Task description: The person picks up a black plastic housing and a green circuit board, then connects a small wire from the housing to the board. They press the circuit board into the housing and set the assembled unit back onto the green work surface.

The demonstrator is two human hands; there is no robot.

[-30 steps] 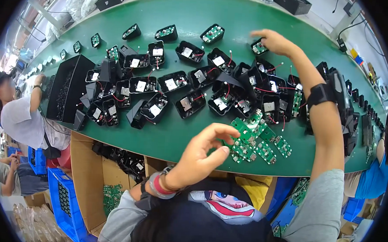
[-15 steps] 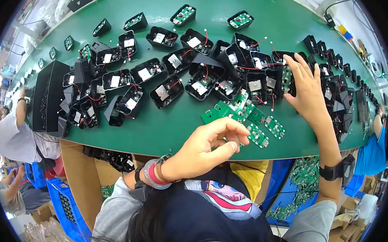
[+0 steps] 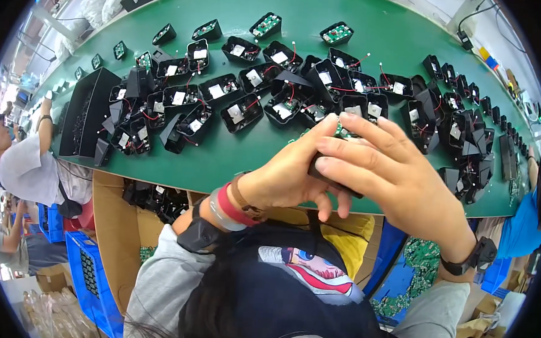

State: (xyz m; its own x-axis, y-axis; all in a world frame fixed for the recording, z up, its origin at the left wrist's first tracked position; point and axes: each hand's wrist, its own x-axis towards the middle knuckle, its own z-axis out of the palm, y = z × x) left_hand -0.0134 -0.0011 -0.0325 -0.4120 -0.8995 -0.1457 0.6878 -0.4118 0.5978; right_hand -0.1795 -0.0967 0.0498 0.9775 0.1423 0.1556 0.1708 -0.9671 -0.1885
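While gripped between both hands, close under the camera: small black housing (image 3: 334, 180), mostly hidden, only its dark lower edge showing beneath the fingers, with a sliver of green circuit board (image 3: 341, 132) peeking above the knuckles. Held over the near edge of the green table (image 3: 234, 158), above the lap.

Left hand (image 3: 288, 173): curled round the housing from the left, thumb up against the right hand's fingers; red and white bands plus a dark wrist device behind it. Right hand (image 3: 387, 169): fingers laid flat across the top and front of the housing, pressed toward the left hand; black watch at the wrist.

Beyond the hands, spread over the table: many open black housings (image 3: 243, 112) with white labels and red wires, some with green boards inside. Farther left: tall black box (image 3: 84, 113) standing on the table. Along the right rim: row of more black parts (image 3: 467, 142). Below the table edge: brown cardboard box (image 3: 117, 234), blue crate (image 3: 90, 276), green boards in a blue bin (image 3: 418, 262). At far left: another person (image 3: 20, 162) in a white shirt, arm raised to the table.
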